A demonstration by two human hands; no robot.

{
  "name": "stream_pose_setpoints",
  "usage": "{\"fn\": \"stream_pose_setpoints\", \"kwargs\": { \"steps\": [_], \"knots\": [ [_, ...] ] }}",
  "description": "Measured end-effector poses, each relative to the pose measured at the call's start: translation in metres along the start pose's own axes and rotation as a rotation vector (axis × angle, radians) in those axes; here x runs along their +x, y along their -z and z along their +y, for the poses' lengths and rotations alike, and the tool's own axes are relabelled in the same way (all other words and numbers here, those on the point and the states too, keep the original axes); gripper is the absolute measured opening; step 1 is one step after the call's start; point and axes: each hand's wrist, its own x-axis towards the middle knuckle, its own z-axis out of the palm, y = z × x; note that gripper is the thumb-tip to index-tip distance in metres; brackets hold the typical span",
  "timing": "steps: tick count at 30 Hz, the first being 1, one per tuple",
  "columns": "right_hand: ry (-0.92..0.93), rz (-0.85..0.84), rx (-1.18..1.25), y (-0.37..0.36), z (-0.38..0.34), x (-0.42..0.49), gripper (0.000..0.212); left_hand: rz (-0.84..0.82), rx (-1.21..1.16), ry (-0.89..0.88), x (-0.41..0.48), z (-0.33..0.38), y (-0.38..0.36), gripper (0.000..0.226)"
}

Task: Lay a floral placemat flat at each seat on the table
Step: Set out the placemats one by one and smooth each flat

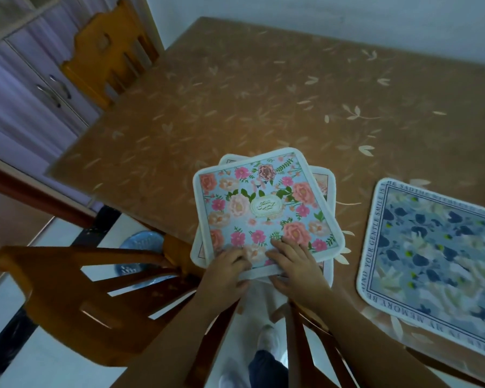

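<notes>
A stack of floral placemats lies at the table's near edge. The top mat is light blue with pink and peach flowers and a white border. Corners of other mats stick out beneath it, turned at a different angle. My left hand grips the near edge of the top mat, thumb on top. My right hand holds the same edge beside it, fingers spread on the flowers and thumb under the border. A blue and white floral placemat with lettering round its rim lies flat at the seat to the right.
The brown table wears a leaf-patterned cover. One wooden chair stands at the near left, another chair at the far left end, and a chair back under my right arm. Cabinets line the left wall.
</notes>
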Motion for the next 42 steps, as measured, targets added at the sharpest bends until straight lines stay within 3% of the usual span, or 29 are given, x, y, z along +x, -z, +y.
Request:
{"fn": "stream_pose_setpoints", "kwargs": {
  "steps": [3, 8, 14, 20, 31, 42],
  "knots": [
    [0.034, 0.076, 0.096, 0.004, -0.002, 0.001, 0.040, 0.043, -0.142, 0.042, 0.000, 0.003, 0.003, 0.020],
    [0.037, 0.189, 0.184, 0.014, -0.012, 0.002, 0.027, 0.096, -0.149, 0.139, -0.002, 0.007, 0.005, 0.017],
    [-0.068, 0.168, 0.203, 0.030, -0.035, 0.004, 0.014, 0.166, -0.131, 0.155, -0.007, 0.009, 0.021, 0.017],
    [-0.109, 0.181, 0.118, 0.045, -0.076, 0.009, 0.015, 0.173, -0.149, 0.145, -0.015, -0.014, 0.061, 0.020],
    [-0.223, 0.464, 0.160, 0.033, -0.234, 0.044, 0.007, 0.390, -0.199, 0.079, -0.094, -0.102, 0.177, 0.017],
    [-0.158, 0.555, 0.199, 0.003, -0.368, 0.106, 0.007, 0.615, -0.148, 0.065, -0.163, -0.197, 0.271, 0.011]
  ]
}}
